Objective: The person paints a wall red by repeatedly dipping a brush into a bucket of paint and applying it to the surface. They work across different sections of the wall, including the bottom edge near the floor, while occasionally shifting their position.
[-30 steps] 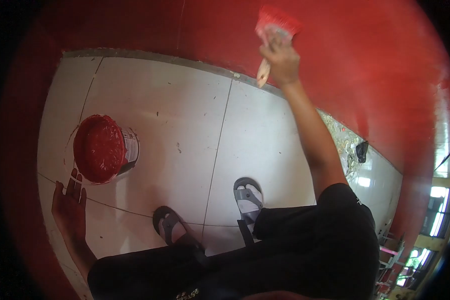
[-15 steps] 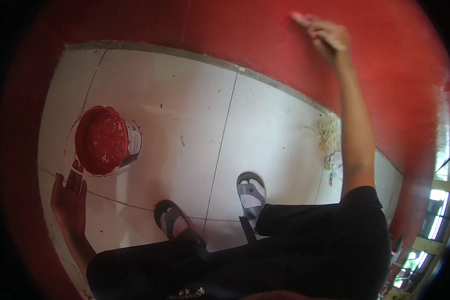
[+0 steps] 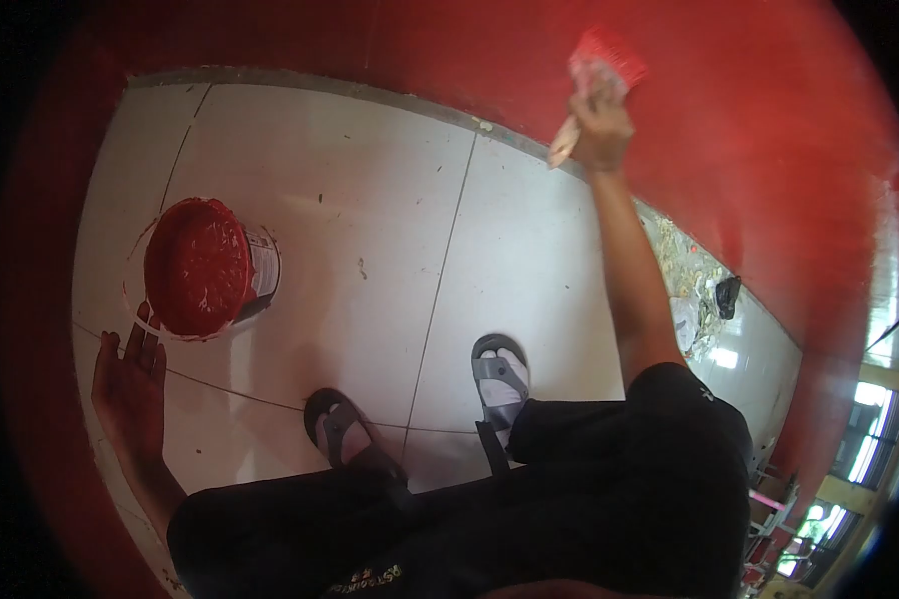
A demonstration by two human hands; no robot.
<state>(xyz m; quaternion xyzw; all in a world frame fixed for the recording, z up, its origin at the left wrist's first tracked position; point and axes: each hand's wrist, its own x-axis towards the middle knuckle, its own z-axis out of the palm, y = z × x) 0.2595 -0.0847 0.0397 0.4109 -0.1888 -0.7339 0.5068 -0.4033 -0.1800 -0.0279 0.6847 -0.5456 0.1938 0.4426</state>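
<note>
My right hand (image 3: 603, 128) grips a paintbrush (image 3: 563, 143) near the red wall (image 3: 769, 110). The brush head is red and its pale wooden handle sticks out below my fingers. At the left, my left hand (image 3: 134, 384) has its fingers stretched, with the bucket's thin handle (image 3: 142, 324) passing at the fingers. Red paint fills the view into the tilted-looking bucket (image 3: 262, 268), whose side carries a white label. How much of the handle's weight the fingers bear cannot be seen.
White floor tiles (image 3: 360, 180) meet the wall along a grey edge. Debris and a black plastic piece (image 3: 728, 297) lie by the wall at the right. My sandalled feet (image 3: 500, 379) stand on the tiles. Windows (image 3: 869, 429) show at the far right.
My right hand has moved left and a little down with the brush, whose head now points up. More of the debris by the wall shows. My left hand has barely moved.
</note>
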